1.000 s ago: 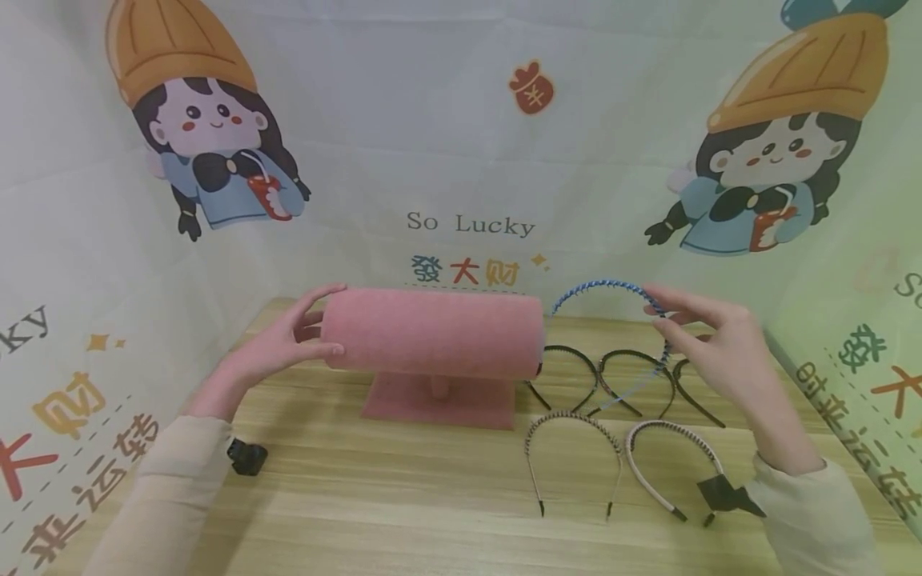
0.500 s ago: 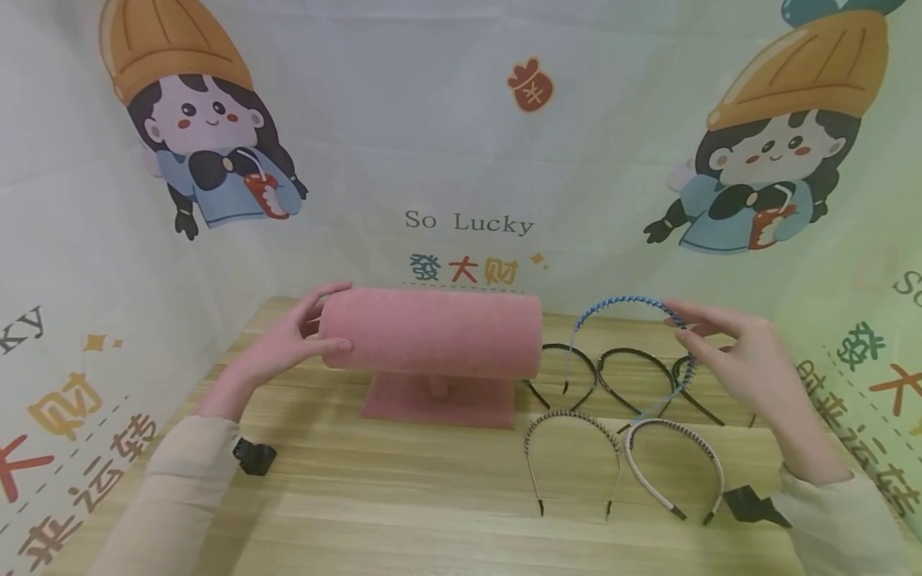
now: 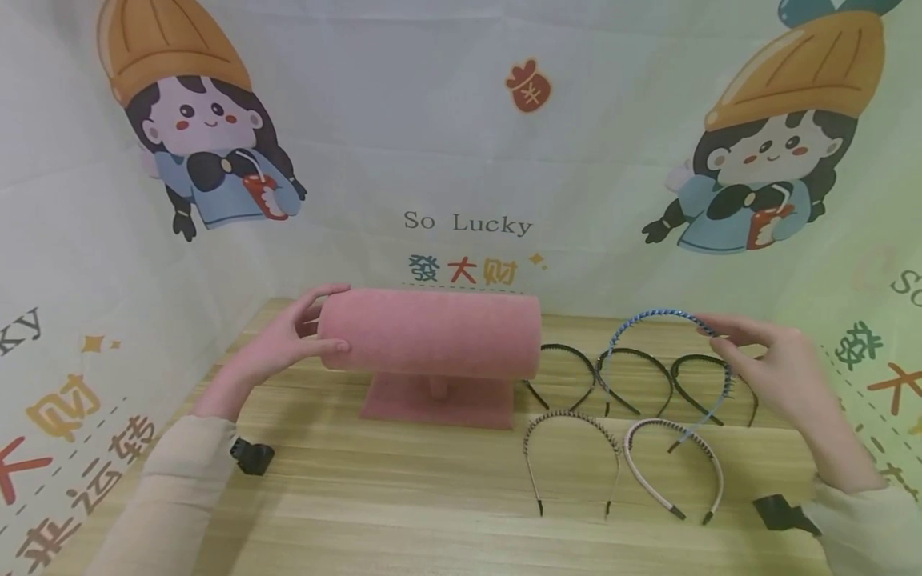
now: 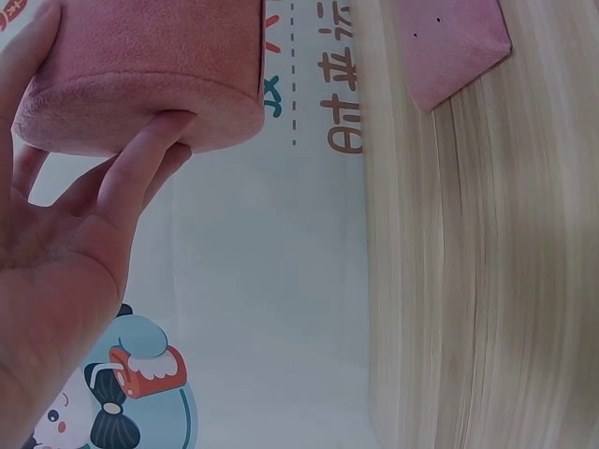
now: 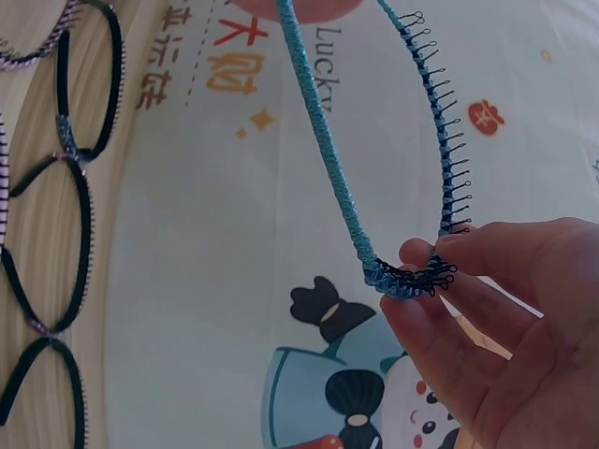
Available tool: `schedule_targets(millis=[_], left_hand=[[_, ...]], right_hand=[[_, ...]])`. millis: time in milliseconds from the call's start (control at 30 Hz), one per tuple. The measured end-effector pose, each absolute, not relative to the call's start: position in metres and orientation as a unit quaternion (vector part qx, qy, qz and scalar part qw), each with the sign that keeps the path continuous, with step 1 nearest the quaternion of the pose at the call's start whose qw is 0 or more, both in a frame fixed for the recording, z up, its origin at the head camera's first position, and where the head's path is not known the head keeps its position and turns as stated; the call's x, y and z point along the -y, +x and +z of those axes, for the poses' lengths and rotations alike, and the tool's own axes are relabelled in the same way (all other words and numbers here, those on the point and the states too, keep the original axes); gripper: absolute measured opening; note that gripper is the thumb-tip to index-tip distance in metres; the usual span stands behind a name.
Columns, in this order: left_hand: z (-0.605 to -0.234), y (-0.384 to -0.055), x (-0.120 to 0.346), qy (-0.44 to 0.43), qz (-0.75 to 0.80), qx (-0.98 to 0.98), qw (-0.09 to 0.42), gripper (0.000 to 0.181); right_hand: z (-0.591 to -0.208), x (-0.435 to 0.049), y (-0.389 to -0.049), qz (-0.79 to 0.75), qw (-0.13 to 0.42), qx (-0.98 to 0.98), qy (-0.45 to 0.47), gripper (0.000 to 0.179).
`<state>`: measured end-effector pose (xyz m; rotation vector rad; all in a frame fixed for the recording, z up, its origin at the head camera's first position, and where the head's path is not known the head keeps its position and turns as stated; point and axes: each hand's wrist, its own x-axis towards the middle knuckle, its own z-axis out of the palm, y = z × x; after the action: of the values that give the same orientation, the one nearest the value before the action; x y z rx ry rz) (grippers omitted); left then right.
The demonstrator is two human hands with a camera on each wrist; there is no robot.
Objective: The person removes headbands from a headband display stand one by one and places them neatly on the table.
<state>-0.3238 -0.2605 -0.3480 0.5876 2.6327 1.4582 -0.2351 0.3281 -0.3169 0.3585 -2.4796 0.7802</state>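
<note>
A pink padded roll on a stand (image 3: 432, 332), a headband display, stands left of the middle of the table. My left hand (image 3: 284, 344) grips its left end, thumb on the near side; in the left wrist view, fingertips (image 4: 173, 126) press its round end face. To the roll's right, my right hand (image 3: 771, 364) pinches a blue headband (image 3: 666, 313) between thumb and fingers. This headband is raised, arch up, in front of the black headbands. Its small black teeth (image 5: 449, 145) show clearly in the right wrist view.
Three black headbands (image 3: 560, 347) lie in a row behind, right of the roll. Nearer lie a thin headband with coiled trim (image 3: 572, 413) and a pale pink headband (image 3: 634, 468). A printed cloth (image 3: 468, 160) surrounds the wooden table (image 3: 403, 496).
My right hand has moved right and slightly down with the blue headband, away from the roll's right end. My left hand has stayed on the roll.
</note>
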Motion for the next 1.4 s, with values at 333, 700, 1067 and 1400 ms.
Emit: schedule_targets(millis=[333, 700, 1067, 1400], left_hand=[[-0.345, -0.322, 0.261, 0.205, 0.481, -0.851, 0.045, 0.081], [-0.346, -0.321, 0.264, 0.22, 0.457, -0.862, 0.03, 0.081], [-0.346, -0.313, 0.26, 0.229, 0.432, -0.872, 0.005, 0.081], [-0.348, -0.309, 0.26, 0.214, 0.441, -0.871, -0.009, 0.078]], right_hand=[[-0.323, -0.349, -0.236, 0.264, 0.283, 0.913, 0.128, 0.028], [-0.334, -0.376, -0.23, 0.231, 0.274, 0.928, 0.102, 0.026], [-0.35, -0.409, -0.223, 0.2, 0.259, 0.94, 0.091, 0.026], [-0.369, -0.438, -0.218, 0.187, 0.213, 0.957, 0.069, 0.028]])
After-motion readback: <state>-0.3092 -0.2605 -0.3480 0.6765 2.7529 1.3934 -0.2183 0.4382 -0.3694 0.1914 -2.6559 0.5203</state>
